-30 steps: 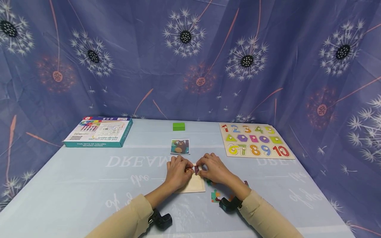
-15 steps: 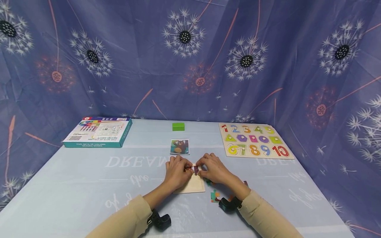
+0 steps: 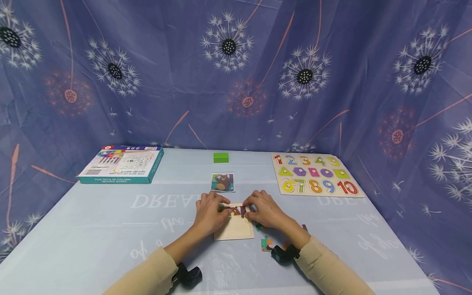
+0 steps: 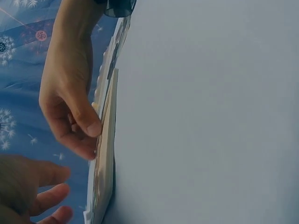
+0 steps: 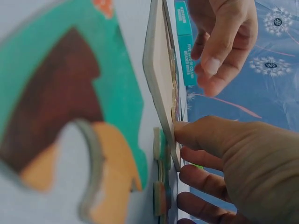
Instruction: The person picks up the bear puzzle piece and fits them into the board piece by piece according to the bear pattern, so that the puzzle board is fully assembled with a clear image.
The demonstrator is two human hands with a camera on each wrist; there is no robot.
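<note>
The wooden puzzle tray [image 3: 234, 229] lies flat, with a brown piece [image 3: 234, 211] and a dark purple piece [image 3: 243, 210] along its far side. At its far left corner is my left hand [image 3: 211, 214], thumb and forefinger apart around a dark green patch; the left wrist view shows the fingers [image 4: 51, 198] of that hand spread with nothing gripped. My right hand [image 3: 266, 209] holds the far right corner, and in the right wrist view the thumb [image 5: 196, 134] presses the tray [image 5: 159, 70]. Loose puzzle pieces [image 3: 266, 244] lie right of the tray, partly under the right forearm.
Behind the tray lies a bear picture card [image 3: 223, 182], with a green block [image 3: 221, 157] farther back. A boxed set [image 3: 119, 166] stands at the back left, and a number and shape board [image 3: 317, 174] lies at the back right. A patterned curtain [image 3: 166, 73] hangs behind the table.
My left hand has moved left from the brown piece to the tray's far left corner, uncovering the brown piece and more of the tray. My right hand has stayed in place.
</note>
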